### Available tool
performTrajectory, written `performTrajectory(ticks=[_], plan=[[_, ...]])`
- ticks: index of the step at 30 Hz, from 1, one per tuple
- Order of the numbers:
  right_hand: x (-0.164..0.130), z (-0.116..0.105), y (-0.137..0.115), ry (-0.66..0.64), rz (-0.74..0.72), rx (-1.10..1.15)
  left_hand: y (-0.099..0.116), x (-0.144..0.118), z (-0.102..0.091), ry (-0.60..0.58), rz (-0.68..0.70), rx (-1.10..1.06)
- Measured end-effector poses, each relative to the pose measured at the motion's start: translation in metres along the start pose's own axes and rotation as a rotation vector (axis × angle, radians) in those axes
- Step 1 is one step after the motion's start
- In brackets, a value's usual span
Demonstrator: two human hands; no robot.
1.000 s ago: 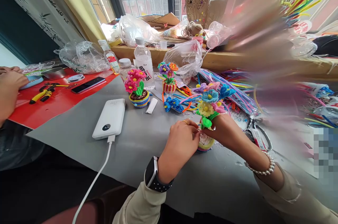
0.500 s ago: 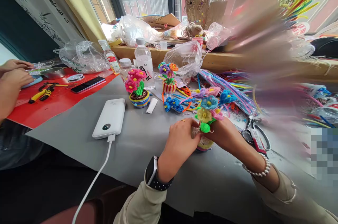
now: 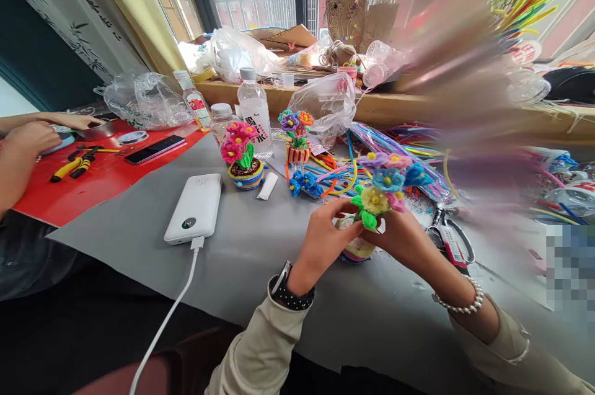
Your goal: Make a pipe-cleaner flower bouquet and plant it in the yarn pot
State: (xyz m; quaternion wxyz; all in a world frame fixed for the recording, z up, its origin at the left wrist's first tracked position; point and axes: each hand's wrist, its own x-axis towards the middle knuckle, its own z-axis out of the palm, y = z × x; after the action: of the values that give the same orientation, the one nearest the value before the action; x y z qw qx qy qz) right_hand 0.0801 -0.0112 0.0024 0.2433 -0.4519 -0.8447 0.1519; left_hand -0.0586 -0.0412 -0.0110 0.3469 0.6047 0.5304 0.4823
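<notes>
Holding a little pipe-cleaner bouquet (image 3: pixel 388 187) over a small striped pot (image 3: pixel 356 250) here, both hands right in the middle of the grey table (image 3: pixel 260 240). Left hand (image 3: pixel 324 240) has its fingers curled in and pinching at the green stem bit just under the flowers, thumb and fingertips closed on it. Right hand (image 3: pixel 402 237) is wrapped around the stems from the right side, clenched on the bunch, and it hides most of where the stems meet the pot, so I can't tell if they're seated in it yet.

Progress-wise, I'd say it's pretty far along: the blooms are all made (blue, yellow, pink, purple) with green leaves, and the pot looks wound already. What seems left is getting the bunch fixed down in the pot and fluffed.

For comparison, two finished ones stand further back: a pink flower pot (image 3: pixel 242 159) left of centre and a smaller multicolour pot (image 3: pixel 296 141) behind it to the right. Loose pipe cleaners (image 3: pixel 400 147) are heaped at the far right, scissors (image 3: pixel 449 237) just right of the hands. A white power bank (image 3: pixel 194 208) with its cable sits to the left, and another person's hands (image 3: pixel 28 134) are over on the red mat (image 3: pixel 93 184) at the far left.
</notes>
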Motion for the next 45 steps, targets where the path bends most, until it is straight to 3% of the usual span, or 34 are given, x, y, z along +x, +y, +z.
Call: performTrajectory(ticks=[17,45], plan=[[-0.006,0.007,0.017,0.098,-0.067,0.032,-0.016,0.002,-0.002,0.011,0.072,-0.074],[-0.006,0.001,0.021,-0.047,-0.027,0.078,-0.015,-0.003,-0.001,-0.011,0.021,-0.050]])
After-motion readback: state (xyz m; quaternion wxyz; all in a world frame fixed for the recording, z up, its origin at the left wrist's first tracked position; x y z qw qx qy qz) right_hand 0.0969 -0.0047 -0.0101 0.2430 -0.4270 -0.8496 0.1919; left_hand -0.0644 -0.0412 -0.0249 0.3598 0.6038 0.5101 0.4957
